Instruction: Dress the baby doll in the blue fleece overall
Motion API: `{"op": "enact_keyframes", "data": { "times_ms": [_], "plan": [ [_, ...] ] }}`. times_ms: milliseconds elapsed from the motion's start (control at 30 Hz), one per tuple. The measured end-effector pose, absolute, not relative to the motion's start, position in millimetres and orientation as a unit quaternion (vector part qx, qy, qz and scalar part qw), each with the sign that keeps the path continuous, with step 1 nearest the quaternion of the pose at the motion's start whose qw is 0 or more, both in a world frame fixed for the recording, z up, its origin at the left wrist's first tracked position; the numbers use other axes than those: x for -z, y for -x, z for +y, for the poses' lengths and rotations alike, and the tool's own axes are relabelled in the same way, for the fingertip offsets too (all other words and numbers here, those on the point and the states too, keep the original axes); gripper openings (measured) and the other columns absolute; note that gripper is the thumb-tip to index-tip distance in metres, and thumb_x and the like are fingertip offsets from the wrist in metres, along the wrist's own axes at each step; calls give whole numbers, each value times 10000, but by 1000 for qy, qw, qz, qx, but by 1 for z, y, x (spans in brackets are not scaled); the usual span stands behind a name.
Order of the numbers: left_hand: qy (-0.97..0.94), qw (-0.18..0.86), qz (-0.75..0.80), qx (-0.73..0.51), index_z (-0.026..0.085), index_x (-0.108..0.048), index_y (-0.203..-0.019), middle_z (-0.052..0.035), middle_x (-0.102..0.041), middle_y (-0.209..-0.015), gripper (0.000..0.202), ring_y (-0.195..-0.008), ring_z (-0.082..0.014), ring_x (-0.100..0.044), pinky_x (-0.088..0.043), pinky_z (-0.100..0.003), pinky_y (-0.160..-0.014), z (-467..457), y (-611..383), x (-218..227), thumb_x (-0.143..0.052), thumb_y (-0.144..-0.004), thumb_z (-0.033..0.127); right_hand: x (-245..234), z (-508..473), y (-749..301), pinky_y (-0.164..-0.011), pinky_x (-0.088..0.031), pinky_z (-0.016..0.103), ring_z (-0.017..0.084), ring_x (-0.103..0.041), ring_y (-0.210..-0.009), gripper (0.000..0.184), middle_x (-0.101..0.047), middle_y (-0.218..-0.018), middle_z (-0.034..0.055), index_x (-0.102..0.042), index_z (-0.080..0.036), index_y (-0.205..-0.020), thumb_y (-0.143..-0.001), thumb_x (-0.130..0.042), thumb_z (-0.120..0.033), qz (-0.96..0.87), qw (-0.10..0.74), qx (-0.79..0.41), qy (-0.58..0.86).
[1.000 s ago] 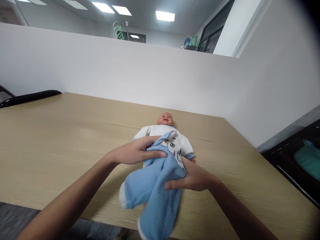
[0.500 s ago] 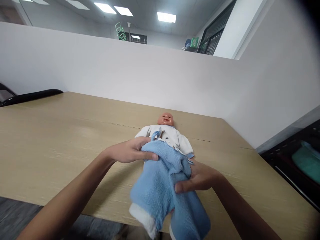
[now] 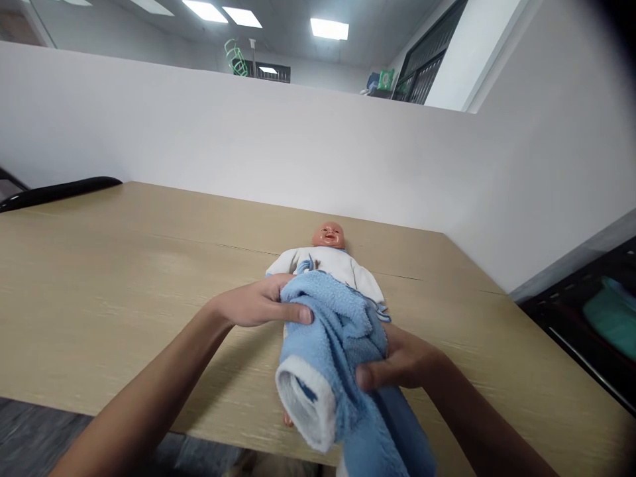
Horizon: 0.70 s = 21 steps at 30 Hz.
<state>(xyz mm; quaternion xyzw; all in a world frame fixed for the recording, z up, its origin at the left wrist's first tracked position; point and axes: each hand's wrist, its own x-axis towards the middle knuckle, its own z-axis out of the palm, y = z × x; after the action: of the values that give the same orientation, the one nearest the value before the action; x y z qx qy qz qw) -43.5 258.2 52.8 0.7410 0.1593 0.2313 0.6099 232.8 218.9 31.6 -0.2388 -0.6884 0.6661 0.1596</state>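
Blue fleece baby suit (image 3: 340,338), white-cuffed, sits bunched over the white-shirted plastic doll's (image 3: 332,260) legs; my left hand (image 3: 254,306) and right hand (image 3: 405,361) both clench it.

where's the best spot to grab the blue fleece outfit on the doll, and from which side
Probably the bunched upper edge of the blue fleece outfit, one side per hand, as the left hand and right hand hold it now. Come from the near table edge: the doll lies on its back, head away, so the fleece legs and white cuff point toward you.
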Motion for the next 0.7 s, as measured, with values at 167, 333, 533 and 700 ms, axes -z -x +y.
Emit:
{"op": "enact_keyframes", "data": {
  "times_ms": [167,333,533,700],
  "plan": [
    [-751,612,173,-176,164,-782,-1086,-91,-786,-991,466,-909,-236,-722,-607,-313,-828,257,46,-47,-769,-897,590,-35,218,-234,-1138,-517,441,337,-662,-1306,750,-769,-1219,76,-704,-231,-1357,-722,-931,-562,-675,168,-686,214],
    [-696,694,119,-139,150,-785,-1006,-121,-775,-865,480,-815,-264,-737,-617,-347,-783,239,44,-35,-857,-805,580,-21,215,-237,-1185,-471,483,327,-642,-1338,722,-731,-1331,111,-686,-227,-1370,-820,-810,-678,-662,277,-638,280],
    [-599,688,206,-353,168,-736,-1229,-100,-779,-1045,568,-949,-231,-723,-572,-324,-874,207,40,-5,-877,-809,524,-13,200,-236,-1206,-451,513,328,-618,-1364,666,-711,-1380,123,-664,-231,-1397,-914,-705,-688,-664,301,-582,361],
    [-573,717,205,-339,134,-757,-903,-78,-745,-830,400,-766,-180,-674,-517,-261,-741,181,41,10,-796,-889,531,-16,182,-229,-1105,-551,479,339,-694,-1237,770,-739,-1307,112,-674,-223,-1376,-765,-879,-645,-659,262,-646,284]
  ]
}}
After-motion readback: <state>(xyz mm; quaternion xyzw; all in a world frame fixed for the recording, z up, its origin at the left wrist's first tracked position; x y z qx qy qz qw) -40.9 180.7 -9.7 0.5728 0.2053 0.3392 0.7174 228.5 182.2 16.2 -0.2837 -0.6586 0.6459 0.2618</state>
